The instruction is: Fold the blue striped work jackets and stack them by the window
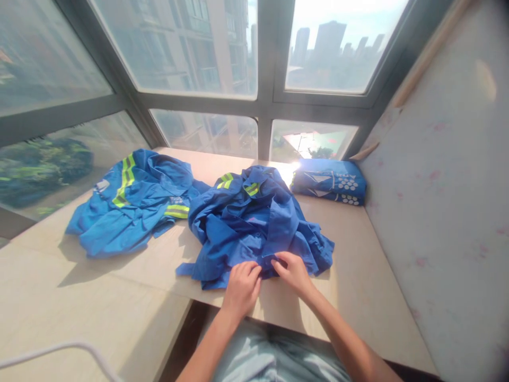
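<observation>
A crumpled blue work jacket (254, 223) with yellow-green reflective strips lies on the wooden tabletop right in front of me. At its near edge, my left hand (243, 286) has its fingers curled down onto the cloth. My right hand (293, 271) pinches the near edge of the same jacket between thumb and fingers, slightly to the right. The two hands are a short way apart, and the undersides of the left fingers are hidden.
Another crumpled blue garment (135, 207) with reflective strips lies to the left. At the back right sits a folded blue bundle (330, 182) with white print. Windows (202, 48) rise behind, a patterned wall (441, 201) stands right, and a white cable (67, 346) crosses the lower left.
</observation>
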`<state>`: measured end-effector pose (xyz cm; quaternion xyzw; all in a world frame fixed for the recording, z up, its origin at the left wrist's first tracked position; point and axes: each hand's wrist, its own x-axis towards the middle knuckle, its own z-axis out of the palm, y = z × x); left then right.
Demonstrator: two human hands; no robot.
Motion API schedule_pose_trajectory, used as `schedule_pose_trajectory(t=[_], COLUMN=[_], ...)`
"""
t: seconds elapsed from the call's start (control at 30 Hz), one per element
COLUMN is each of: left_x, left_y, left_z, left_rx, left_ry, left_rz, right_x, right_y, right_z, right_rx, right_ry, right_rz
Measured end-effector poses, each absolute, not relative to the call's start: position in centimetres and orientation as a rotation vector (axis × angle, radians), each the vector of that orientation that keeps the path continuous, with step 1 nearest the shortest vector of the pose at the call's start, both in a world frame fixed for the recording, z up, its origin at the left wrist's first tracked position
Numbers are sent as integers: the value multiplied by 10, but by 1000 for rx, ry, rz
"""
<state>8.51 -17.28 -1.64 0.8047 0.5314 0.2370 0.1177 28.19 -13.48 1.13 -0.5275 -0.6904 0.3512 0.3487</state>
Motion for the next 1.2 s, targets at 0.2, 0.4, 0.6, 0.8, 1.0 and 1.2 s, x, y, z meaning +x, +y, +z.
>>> schedule_pose_trajectory(t=[0.2,0.4,0.6,0.8,1.0,1.2], left_x=[107,144,155,159,167,170], left_y=[-199,-206,-194,-193,-201,-192], left_z=[-8,8,16,15,16,13], left_rx=[1366,-48,-91,27,-78,-161], left_ry=[1496,1095,1154,1181,1224,1113], left_rz=[1045,1073,1166,1114,1200,1221], right_x=[296,299,297,300,300,301], right_y=[-127,-128,-133,-134,-134,-136], right_z=[-21,-14,-16,-18,-22,-18], right_rx=[-1394,-1282,-1305,-1313,-1318,-1298], right_ry=[-1477,-1193,-1100,-1099,-1081,-1137], right_rz=[1242,1502,1479,1423,1375,1479])
